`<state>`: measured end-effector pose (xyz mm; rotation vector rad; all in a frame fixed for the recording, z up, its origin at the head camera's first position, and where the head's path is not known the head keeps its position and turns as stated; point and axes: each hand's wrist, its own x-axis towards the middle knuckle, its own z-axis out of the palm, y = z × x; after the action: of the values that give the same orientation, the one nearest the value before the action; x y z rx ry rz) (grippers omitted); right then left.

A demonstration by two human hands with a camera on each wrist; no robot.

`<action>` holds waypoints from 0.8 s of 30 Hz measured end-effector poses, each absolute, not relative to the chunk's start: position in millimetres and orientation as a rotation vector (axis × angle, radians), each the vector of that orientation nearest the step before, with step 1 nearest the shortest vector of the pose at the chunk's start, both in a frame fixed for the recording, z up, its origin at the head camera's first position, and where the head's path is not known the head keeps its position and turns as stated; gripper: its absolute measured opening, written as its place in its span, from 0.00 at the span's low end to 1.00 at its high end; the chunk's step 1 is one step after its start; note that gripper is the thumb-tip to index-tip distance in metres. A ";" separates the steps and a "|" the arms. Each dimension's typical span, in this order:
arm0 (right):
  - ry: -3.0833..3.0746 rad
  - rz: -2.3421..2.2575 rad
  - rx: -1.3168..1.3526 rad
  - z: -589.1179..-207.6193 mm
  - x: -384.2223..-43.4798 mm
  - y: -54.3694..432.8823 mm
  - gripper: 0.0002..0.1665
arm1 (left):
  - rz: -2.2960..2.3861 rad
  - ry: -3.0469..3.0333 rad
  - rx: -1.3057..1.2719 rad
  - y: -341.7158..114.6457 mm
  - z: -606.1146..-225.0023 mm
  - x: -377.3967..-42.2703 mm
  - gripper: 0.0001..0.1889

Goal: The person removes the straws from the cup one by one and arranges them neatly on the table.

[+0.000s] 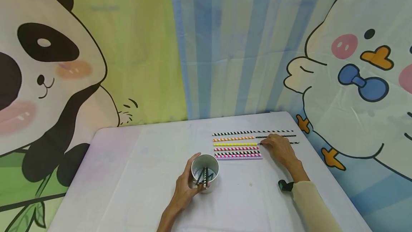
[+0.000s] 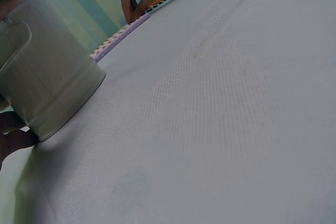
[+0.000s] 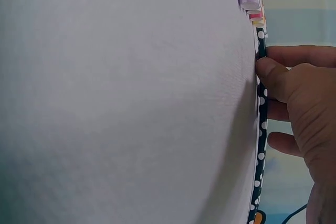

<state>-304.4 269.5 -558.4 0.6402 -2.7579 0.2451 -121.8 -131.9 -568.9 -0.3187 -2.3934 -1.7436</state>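
Observation:
My left hand grips a white mug by its side, and the mug tilts in the left wrist view. Several dark patterned paper straws lean inside it. On the table, my right hand pinches a black straw with white dots between thumb and fingers. This straw lies in line with the right end of a yellow striped straw. Behind it, an orange striped straw has a dark straw at its right end. Farthest back runs a row of black-and-white striped straws.
Nearer me lie a red striped straw, a black-and-white one, a pink striped one and a purple one. A dark green device sits at the right wrist. Cartoon-printed curtains stand behind the white table.

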 end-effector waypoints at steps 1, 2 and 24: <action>-2.761 0.247 0.636 -558.9 -304.4 269.4 0.11 | -1.744 -2.392 -0.318 -131.7 -569.3 -121.7 0.52; -2.763 0.243 0.631 -559.2 -304.4 269.3 0.11 | -1.744 -2.396 -0.313 -131.6 -569.7 -121.5 0.52; -2.833 0.272 0.611 -552.3 -308.0 267.2 0.10 | -1.727 -2.402 -0.323 -131.6 -570.5 -121.1 0.52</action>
<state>-308.0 267.2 -552.3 0.6111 -2.8325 0.2718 -121.1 -131.6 -570.5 -0.3232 -2.4018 -1.7271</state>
